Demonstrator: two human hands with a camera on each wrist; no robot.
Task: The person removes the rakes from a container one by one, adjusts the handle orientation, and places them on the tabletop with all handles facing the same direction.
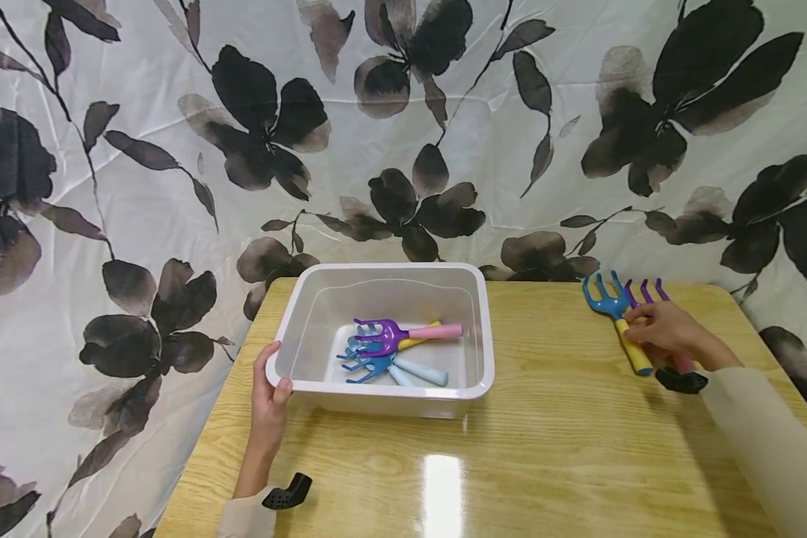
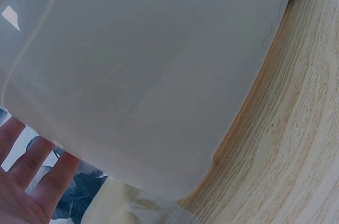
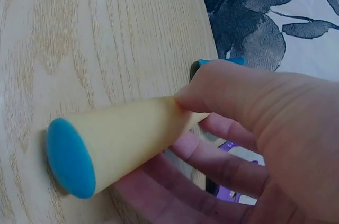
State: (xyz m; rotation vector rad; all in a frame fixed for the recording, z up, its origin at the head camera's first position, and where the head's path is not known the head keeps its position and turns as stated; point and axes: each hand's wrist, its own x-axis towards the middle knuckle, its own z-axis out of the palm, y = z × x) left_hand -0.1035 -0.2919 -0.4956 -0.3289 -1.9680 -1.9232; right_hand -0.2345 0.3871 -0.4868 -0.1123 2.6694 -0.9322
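Note:
My left hand (image 1: 269, 407) grips the near left corner of a white plastic tub (image 1: 383, 387), its thumb at the rim. In the left wrist view the tub's wall (image 2: 148, 86) fills most of the picture, with several fingers at its edge. At the right, my right hand (image 1: 672, 334) pinches the yellow handle (image 3: 122, 139) of a blue toy hand rake (image 1: 608, 305), thumb on top. A purple hand rake (image 1: 648, 291) lies just beside it, its pink handle partly hidden under the hand. Inside the tub, a purple rake with a pink handle (image 1: 437, 332) rests across several blue ones.
The wooden table (image 1: 545, 448) carries the tub at its back left and the loose rakes at its back right. A floral cloth (image 1: 511, 149) hangs close behind the table's far edge and down its left side.

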